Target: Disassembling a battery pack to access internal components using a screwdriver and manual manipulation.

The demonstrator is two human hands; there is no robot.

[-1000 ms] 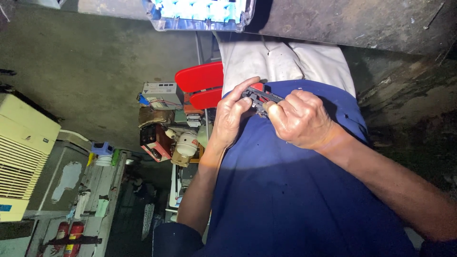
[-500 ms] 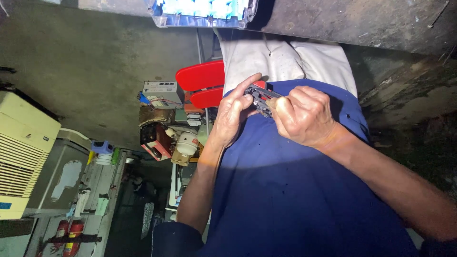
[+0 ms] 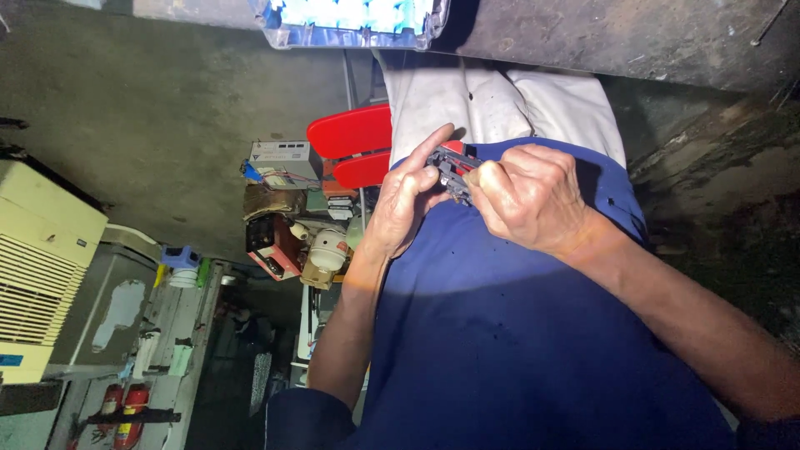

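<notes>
Left hand (image 3: 408, 204): fingers curled closed around one end of a small dark part with red trim (image 3: 452, 169), index finger raised along it. Right hand (image 3: 533, 196): fingers bent shut, pinching the part's other end. The part sits between both hands, above the blue garment (image 3: 517, 350). Its shape is mostly covered by fingers; detail unclear. Red stool (image 3: 350, 150) behind, partly hidden.

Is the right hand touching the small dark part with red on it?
Touching: the head view shows the right hand pinching the small dark part.
</notes>
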